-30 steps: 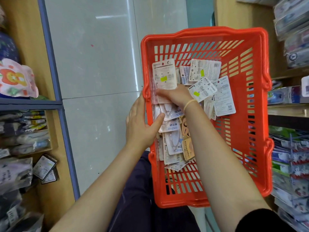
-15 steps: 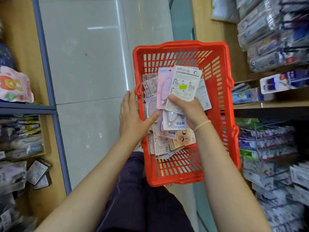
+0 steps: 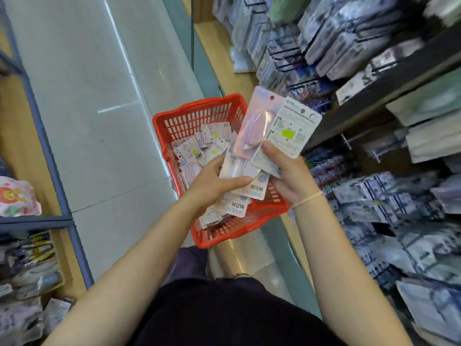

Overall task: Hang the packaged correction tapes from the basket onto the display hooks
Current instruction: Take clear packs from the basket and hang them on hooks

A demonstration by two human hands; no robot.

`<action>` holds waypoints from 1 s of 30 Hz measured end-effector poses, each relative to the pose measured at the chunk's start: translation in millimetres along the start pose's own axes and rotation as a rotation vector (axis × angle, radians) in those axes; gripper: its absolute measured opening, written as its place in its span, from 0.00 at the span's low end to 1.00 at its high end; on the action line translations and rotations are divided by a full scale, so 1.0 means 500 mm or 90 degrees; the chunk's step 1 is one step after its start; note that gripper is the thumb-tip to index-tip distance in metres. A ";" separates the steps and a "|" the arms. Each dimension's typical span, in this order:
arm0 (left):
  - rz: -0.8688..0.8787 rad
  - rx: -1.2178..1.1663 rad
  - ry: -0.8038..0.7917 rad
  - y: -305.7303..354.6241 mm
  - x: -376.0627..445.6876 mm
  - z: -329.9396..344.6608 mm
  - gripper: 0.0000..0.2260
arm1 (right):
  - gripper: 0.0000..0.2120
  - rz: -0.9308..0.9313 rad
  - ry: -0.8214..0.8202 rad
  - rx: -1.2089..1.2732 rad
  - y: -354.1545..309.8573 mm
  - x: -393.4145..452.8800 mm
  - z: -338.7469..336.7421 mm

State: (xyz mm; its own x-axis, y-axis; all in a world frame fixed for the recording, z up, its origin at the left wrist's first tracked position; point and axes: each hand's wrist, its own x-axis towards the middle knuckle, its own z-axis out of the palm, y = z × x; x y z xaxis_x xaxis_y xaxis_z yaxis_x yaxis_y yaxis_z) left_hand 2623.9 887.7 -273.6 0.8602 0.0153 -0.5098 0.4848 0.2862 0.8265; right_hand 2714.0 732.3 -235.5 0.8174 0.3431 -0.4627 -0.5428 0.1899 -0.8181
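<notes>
Packs (image 3: 264, 136) of correction tape fan upward from both hands above the red basket (image 3: 199, 116), which sits on the floor with many more packs (image 3: 199, 148) loose inside it. The right hand (image 3: 287, 176) pinches the fan at its lower end, thumb on the face of the white card with the yellow sticker, while the left hand (image 3: 214, 181) curls round the lower packs from the other side, thumb lying across them. The held packs run lengthwise up and to the right, their punched hang holes at the far top end, pointing towards the shelving (image 3: 374, 101) on the person's right. Rows of hanging stock (image 3: 374, 203) there are motion-blurred, and no bare hook can be made out. The right hand is the nearer to that display; a likely next move is to carry one pack that way, hole first, though which peg would take it cannot be judged here.
</notes>
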 end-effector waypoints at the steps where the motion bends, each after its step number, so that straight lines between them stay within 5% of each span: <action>1: 0.004 -0.001 -0.014 0.012 -0.005 0.014 0.24 | 0.24 -0.013 0.015 0.007 -0.020 -0.019 -0.012; 6: 0.012 -0.047 0.004 0.054 -0.016 0.068 0.23 | 0.16 -0.055 0.061 0.030 -0.099 -0.109 -0.078; 11: 0.056 -0.077 -0.054 0.100 -0.019 0.120 0.31 | 0.26 -0.070 0.032 -0.050 -0.116 -0.175 -0.126; 18: 0.103 -0.100 -0.113 0.162 -0.041 0.244 0.29 | 0.23 -0.099 0.025 -0.131 -0.143 -0.236 -0.140; 25: 0.160 -0.111 -0.064 0.202 -0.029 0.300 0.25 | 0.10 -0.206 0.219 -0.167 -0.212 -0.295 -0.157; 30: 0.197 -0.091 -0.085 0.213 -0.046 0.341 0.24 | 0.15 -0.319 0.289 -0.254 -0.240 -0.324 -0.142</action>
State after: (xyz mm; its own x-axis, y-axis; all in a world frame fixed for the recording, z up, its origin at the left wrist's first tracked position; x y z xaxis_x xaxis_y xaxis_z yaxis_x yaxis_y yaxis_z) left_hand 2682.8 754.4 -133.4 0.9803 -0.0008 -0.1974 0.1796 0.4181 0.8905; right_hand 2660.4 588.4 -86.5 0.9921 -0.1220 -0.0293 -0.0479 -0.1521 -0.9872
